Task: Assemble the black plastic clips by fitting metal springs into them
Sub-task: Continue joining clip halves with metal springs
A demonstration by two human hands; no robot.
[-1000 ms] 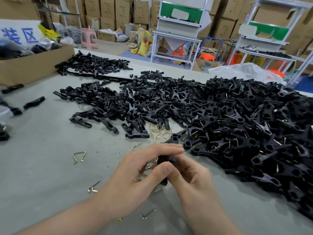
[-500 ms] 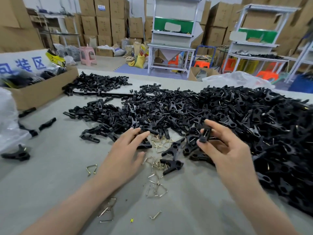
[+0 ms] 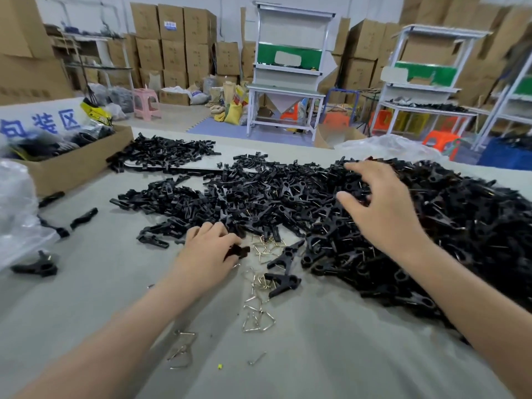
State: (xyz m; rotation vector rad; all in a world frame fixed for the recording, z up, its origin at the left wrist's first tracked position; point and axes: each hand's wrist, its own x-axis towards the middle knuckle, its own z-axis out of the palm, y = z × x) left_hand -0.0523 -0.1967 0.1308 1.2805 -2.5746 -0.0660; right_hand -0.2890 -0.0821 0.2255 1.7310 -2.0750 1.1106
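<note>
1. Left hand (image 3: 210,251): palm down, low over the desk (image 3: 331,364) at the near edge of the pile of black clips (image 3: 466,226). Fingers are curled around one black clip (image 3: 240,251), and its end sticks out to the right of the fingertips.
2. Right hand (image 3: 383,211): over the middle of the pile, fingers spread wide and slightly bent, nothing in it. Can't tell if the fingertips touch the clips below.
3. Pile: covers the centre and right of the desk, thickest on the right, thinning to a scatter toward the left.
4. Metal springs (image 3: 260,283): loose brass-coloured wire triangles on bare desk between the two forearms, just right of the left hand. One bunch sits at the pile's near edge, and a second bunch (image 3: 259,321) lies closer to the camera.
5. Stray springs (image 3: 181,349): a few more lie beside the left forearm, well apart from the pile.
6. Two single clips (image 3: 285,256) lie among the springs, just off the pile edge, one behind the other.
7. Smaller heap of clips (image 3: 164,152): far left of the desk, next to an open cardboard box (image 3: 74,168) holding dark parts.
8. Clear plastic bag (image 3: 14,214): at the left edge of the desk, with a few loose clips (image 3: 83,218) on the desk near it.
9. Tiny yellow bit (image 3: 220,366) on the desk near the camera; too small to identify.
</note>
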